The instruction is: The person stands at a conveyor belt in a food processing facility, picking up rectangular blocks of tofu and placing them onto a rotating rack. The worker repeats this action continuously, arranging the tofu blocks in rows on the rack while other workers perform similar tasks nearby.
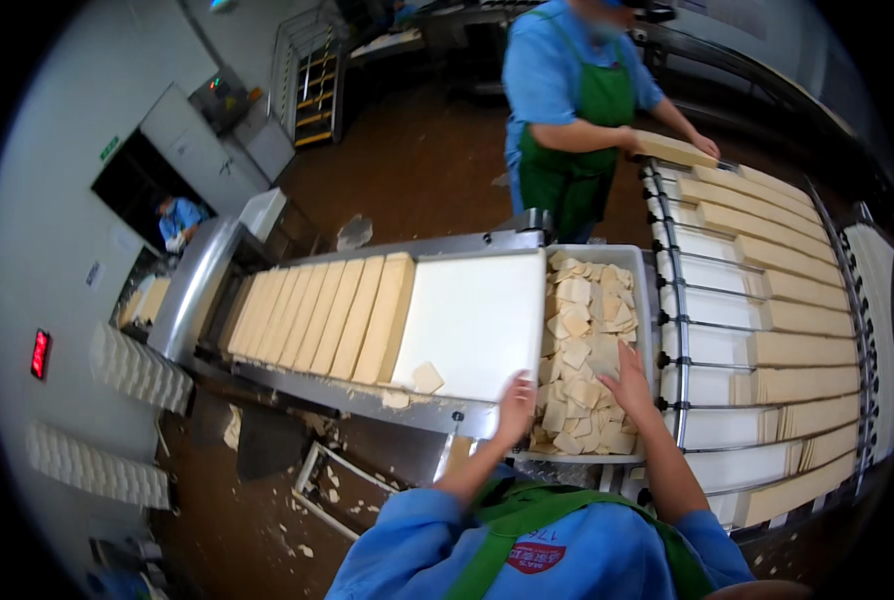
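My left hand (pixel 518 406) is at the near corner of a white conveyor belt (pixel 477 322), slightly blurred, with nothing visible in it. Over a white plastic bin (pixel 646 300) my right hand (pixel 631 386) is spread, thumb apart from the fingers. The bin is heaped with thin, pale dough-like pieces (pixel 578 360). A blurred piece lies beside that hand; whether they touch is unclear. Farther left on the belt, several long stacks of pale sheets (pixel 372 322) stand side by side. One loose square piece (pixel 427 378) rests near the belt's lower edge.
On the right, a rack conveyor with metal rods (pixel 679 330) carries several long stacks (pixel 807 349) in lanes. A co-worker (pixel 589 97) in a green apron stands beyond it, both hands on another long stack (pixel 676 148). A metal frame (pixel 334 487) and scraps lie on the floor.
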The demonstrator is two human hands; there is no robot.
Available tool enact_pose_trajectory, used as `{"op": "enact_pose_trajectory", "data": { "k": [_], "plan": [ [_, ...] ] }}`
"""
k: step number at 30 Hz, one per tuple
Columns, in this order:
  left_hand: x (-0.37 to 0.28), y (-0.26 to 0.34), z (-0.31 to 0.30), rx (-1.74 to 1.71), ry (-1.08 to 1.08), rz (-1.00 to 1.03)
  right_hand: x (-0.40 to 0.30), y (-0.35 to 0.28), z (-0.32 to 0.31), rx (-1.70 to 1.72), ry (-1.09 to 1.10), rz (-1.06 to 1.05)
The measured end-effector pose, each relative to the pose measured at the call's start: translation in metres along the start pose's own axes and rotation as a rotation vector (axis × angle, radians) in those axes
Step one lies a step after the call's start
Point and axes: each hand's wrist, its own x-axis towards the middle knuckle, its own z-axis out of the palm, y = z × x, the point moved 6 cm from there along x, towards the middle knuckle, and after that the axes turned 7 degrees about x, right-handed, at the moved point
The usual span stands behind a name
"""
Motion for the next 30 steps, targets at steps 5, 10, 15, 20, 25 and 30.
{"op": "enact_pose_trajectory", "data": {
  "k": [5,10,15,20,25,30],
  "plan": [
    [-0.018,-0.108,-0.225,0.537,0.634,-0.247,0.061,-0.033,0.106,-0.033,-0.333,-0.076],
    [-0.026,-0.131,-0.298,0.355,0.754,-0.434,0.134,-0.123,0.207,-0.093,-0.525,-0.273],
    [0.012,-0.152,-0.312,0.43,0.693,-0.368,0.22,-0.203,0.304,-0.171,-0.623,-0.379],
    [0.023,-0.144,-0.318,0.398,0.542,-0.403,0.303,-0.267,0.386,-0.202,-0.601,-0.389],
    [0.041,-0.119,-0.313,0.574,0.387,-0.463,0.361,-0.27,0.445,-0.217,-0.502,-0.359],
    [0.042,-0.124,-0.313,0.662,0.273,-0.596,0.35,-0.276,0.444,-0.147,-0.485,-0.311]
  ]
}}
